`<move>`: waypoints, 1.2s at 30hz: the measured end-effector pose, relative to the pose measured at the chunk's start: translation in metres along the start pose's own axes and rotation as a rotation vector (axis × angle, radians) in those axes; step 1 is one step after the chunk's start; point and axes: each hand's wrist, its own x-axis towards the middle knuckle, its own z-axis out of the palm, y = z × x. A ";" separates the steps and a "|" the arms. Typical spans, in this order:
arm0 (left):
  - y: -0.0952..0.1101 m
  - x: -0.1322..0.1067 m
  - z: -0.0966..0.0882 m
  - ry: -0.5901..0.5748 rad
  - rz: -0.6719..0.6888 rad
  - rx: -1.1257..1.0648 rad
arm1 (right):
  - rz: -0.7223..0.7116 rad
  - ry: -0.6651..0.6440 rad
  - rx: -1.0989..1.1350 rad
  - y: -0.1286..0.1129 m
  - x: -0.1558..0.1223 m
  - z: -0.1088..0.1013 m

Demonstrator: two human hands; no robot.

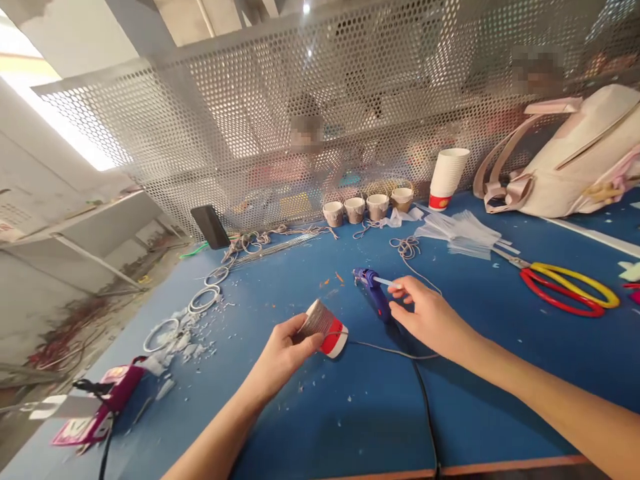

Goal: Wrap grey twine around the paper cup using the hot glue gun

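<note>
My left hand [286, 352] is closed around a paper cup [325, 327] lying on its side, its wall wound with grey cord and its red band showing at the bottom end. A thin cord trails from the cup across the blue table [350, 413]. My right hand [425, 313] reaches over a blue glue gun [373, 288] lying on the table. Its fingers pinch the clear glue stick [387, 282] at the gun's back end.
Several cord-wrapped cups [365, 208] stand at the back by a perforated metal screen, next to a stack of paper cups [447, 177]. Red and yellow scissors [565, 288], a pale bag [580, 157], a phone [210, 227], wire rings [205, 299] and scraps lie around. People sit behind the screen.
</note>
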 end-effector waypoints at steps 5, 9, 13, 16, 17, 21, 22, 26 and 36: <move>-0.002 0.003 0.002 -0.024 -0.003 -0.007 | 0.156 -0.169 -0.026 0.001 0.023 0.013; -0.005 0.005 0.004 0.018 -0.014 0.035 | 0.166 -0.155 -0.031 -0.001 0.031 0.027; -0.008 0.005 0.005 0.034 -0.020 0.082 | 0.184 -0.113 -0.001 0.000 0.032 0.037; -0.008 0.004 0.005 0.041 -0.018 0.104 | 0.182 -0.109 0.073 -0.002 0.026 0.032; -0.007 0.003 0.004 0.049 -0.012 0.113 | 0.180 -0.116 0.107 -0.004 0.022 0.028; -0.008 0.003 0.003 0.108 0.045 0.156 | 0.166 -0.263 0.403 -0.017 0.001 0.006; -0.008 0.004 0.002 0.128 0.062 0.176 | 0.158 -0.313 0.452 -0.021 -0.005 0.003; -0.011 0.004 0.003 0.218 0.127 0.268 | 0.080 -0.367 0.379 -0.030 -0.019 0.000; -0.015 0.005 0.005 0.250 0.172 0.399 | -0.027 -0.363 0.241 -0.026 -0.028 0.011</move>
